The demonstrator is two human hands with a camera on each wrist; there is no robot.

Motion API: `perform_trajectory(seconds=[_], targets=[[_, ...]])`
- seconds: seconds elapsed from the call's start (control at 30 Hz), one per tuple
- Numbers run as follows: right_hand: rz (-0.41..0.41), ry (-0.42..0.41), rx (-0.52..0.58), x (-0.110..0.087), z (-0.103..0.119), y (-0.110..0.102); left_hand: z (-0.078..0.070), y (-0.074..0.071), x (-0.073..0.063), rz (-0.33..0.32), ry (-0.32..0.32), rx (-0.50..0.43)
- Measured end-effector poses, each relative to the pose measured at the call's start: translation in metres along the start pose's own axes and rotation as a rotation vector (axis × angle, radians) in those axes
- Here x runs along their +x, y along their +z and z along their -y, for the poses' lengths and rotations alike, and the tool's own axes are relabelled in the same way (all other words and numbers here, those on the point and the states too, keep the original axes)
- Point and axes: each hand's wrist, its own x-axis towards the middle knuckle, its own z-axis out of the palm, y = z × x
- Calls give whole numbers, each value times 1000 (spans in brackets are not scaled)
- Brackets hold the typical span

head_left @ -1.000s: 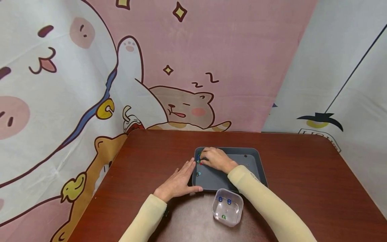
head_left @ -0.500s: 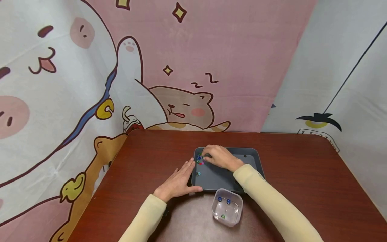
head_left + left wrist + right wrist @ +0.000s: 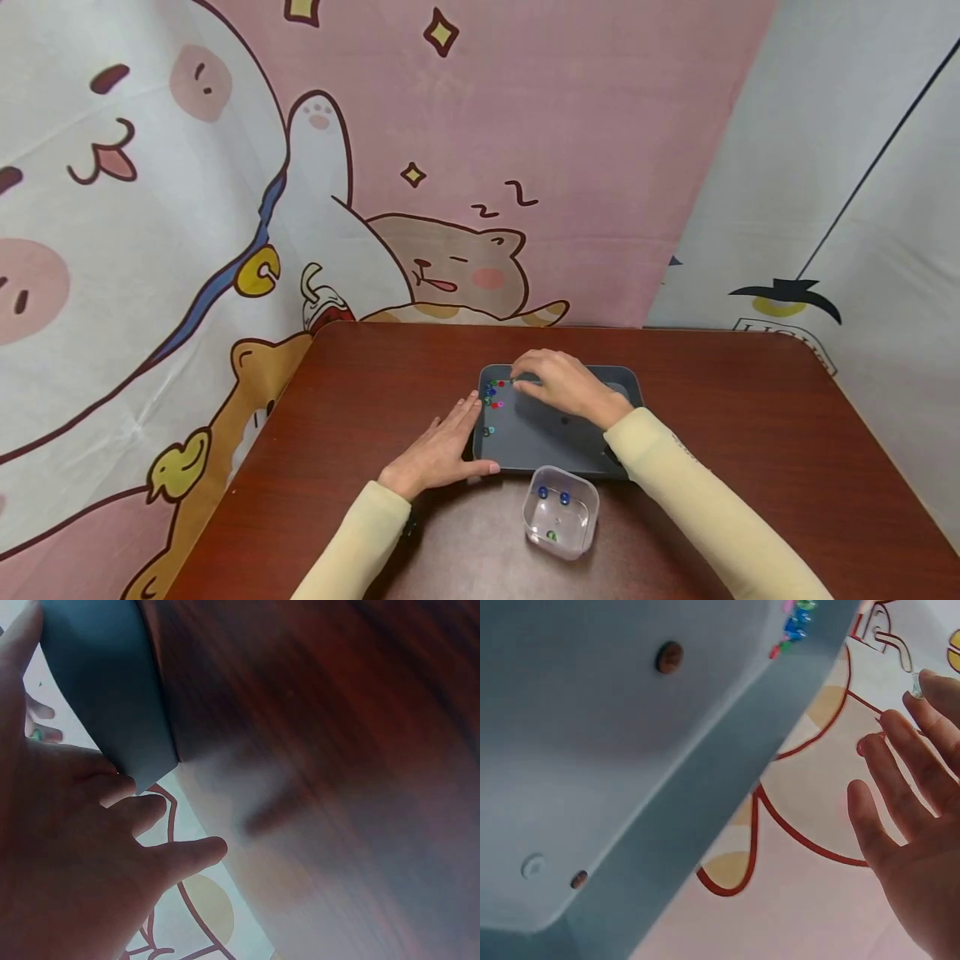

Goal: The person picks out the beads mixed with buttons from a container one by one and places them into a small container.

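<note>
My right hand [image 3: 570,385] is over the back of the grey tray [image 3: 540,446]. Its thumb and index finger pinch a small clear greenish marble [image 3: 916,685], while the other fingers spread out. Along the tray's left side lies a cluster of small colourful pieces [image 3: 492,392], including blue marbles [image 3: 795,630] and bits of red, pink and green. My left hand [image 3: 438,450] lies against the tray's left wall with straight fingers, its thumb by the front left corner. A clear plastic box [image 3: 527,533] in front of the tray contains two blue marbles [image 3: 565,498] and a green one [image 3: 551,535].
In the right wrist view, brown buttons [image 3: 669,657] and a clear button [image 3: 532,865] lie on the tray floor. Two small pieces [image 3: 488,431] sit near its left front. The brown table [image 3: 360,392] meets a cartoon-printed cloth [image 3: 600,167] behind.
My right hand has drawn away from the colourful cluster, to the right and slightly up, pinching the marble. More of the cluster shows. My left hand has stayed at the tray's wall.
</note>
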Motion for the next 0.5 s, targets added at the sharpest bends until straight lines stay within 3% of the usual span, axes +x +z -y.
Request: perform_trajectory(seconds=[0.5], targets=[[-66, -17, 16, -26, 15, -29, 0, 0, 0, -1, 11, 11]])
